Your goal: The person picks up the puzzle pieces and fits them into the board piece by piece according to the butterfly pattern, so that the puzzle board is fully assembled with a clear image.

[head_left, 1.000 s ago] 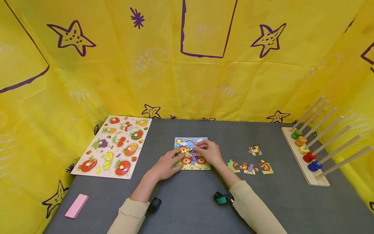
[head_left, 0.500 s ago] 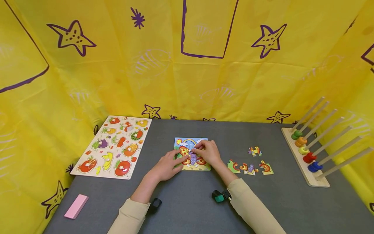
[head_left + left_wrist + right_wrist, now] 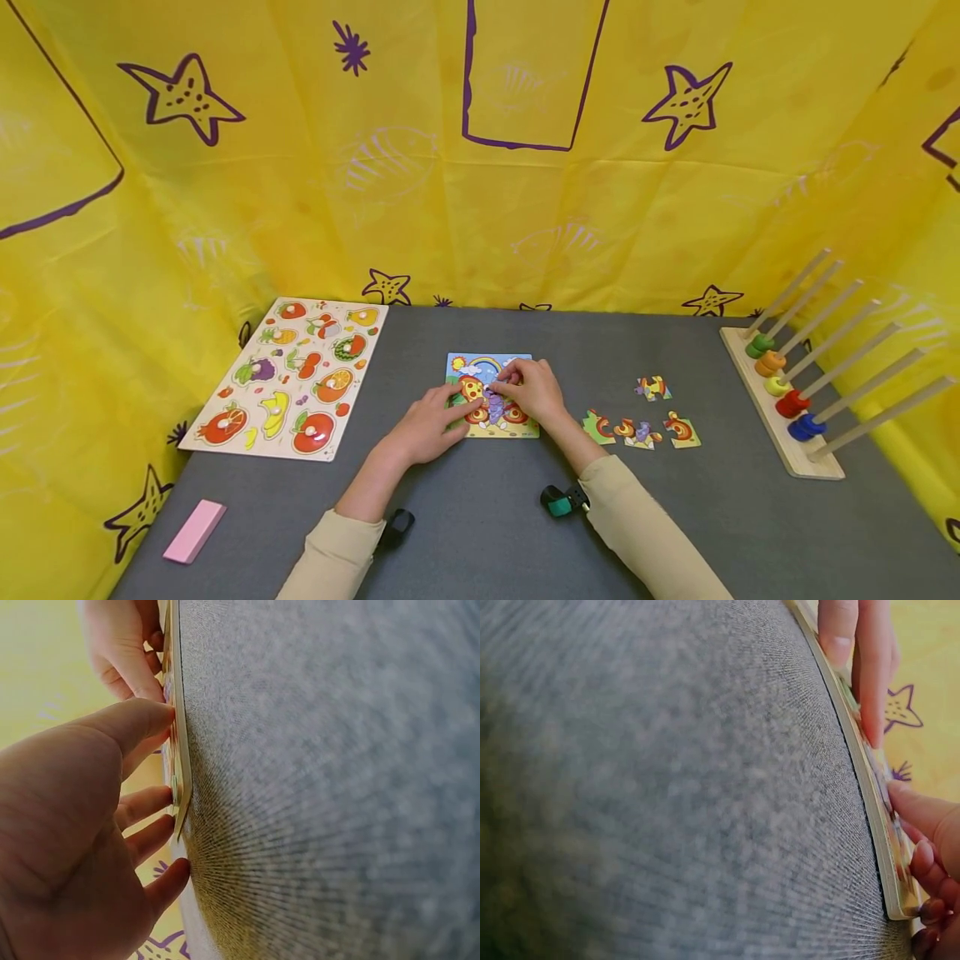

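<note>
A small square jigsaw board [image 3: 459,364], printed with a sun, a rainbow and a red-and-yellow figure, lies mid-table in the head view. My left hand [image 3: 429,423] rests on its left side with fingers spread. In the left wrist view, that hand [image 3: 82,817] has its fingertips along the board's edge [image 3: 182,761]. My right hand [image 3: 542,392] pinches a small jigsaw piece between thumb and forefinger at the middle of the picture; the fingers mostly hide the piece. Seen from the right wrist, its thumb [image 3: 922,810] touches the board's face.
Several loose jigsaw pieces [image 3: 682,430] lie right of the board. A wooden fruit puzzle [image 3: 341,312] is at the left, and a pink block [image 3: 195,531] nearer the front. At the right stands a peg rack [image 3: 780,408] with coloured rings. Yellow cloth [image 3: 300,192] walls the back and sides.
My right hand has shifted slightly at the middle of the board, its forefinger and thumb staying together. The left hand has slid its fingers a little to the right; the loose pieces are unmoved.
</note>
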The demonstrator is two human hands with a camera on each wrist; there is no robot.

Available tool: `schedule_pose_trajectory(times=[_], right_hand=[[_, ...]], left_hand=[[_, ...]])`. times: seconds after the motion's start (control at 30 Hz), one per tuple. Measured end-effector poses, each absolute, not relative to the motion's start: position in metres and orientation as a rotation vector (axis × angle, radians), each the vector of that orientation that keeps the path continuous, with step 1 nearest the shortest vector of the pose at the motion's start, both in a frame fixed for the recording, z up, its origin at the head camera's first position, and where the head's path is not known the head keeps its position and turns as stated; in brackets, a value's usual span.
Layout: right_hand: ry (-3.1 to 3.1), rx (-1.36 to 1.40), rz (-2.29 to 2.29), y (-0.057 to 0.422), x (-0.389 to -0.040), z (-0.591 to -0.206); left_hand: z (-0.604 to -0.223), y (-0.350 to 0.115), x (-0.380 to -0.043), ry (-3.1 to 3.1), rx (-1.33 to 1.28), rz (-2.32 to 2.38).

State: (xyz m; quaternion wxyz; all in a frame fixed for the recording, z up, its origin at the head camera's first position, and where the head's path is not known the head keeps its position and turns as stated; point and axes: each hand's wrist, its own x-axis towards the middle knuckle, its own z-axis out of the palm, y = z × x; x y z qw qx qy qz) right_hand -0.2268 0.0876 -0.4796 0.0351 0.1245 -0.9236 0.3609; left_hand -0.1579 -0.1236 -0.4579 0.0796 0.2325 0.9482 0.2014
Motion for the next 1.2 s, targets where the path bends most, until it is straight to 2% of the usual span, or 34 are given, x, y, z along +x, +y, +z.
schedule_pose_trajectory(times=[0.27,0.53,0.73,0.97,1.2], right_hand=[[-2.854,0.399,1.065,0.088,-0.226,-0.478],[-2.845,0.444,1.102,0.089,-0.227,-0.476],[-2.836,0.466,1.092,0.090,-0.228,-0.477],[-2.924,0.299,1.029,0.085,-0.229,-0.474],[-2.995,0.165,0.967,0.079,-0.236,-0.471]], left_hand=[[-0.456,-0.116,-0.160,2.919,0.776,0.590],[-0.456,-0.109,-0.169,2.846,1.009,0.728],[-0.457,-0.108,-0.171,2.830,1.039,0.757],[-0.451,-0.108,-0.168,2.804,0.962,0.638],[-0.453,-0.108,-0.168,2.839,1.001,0.542]])
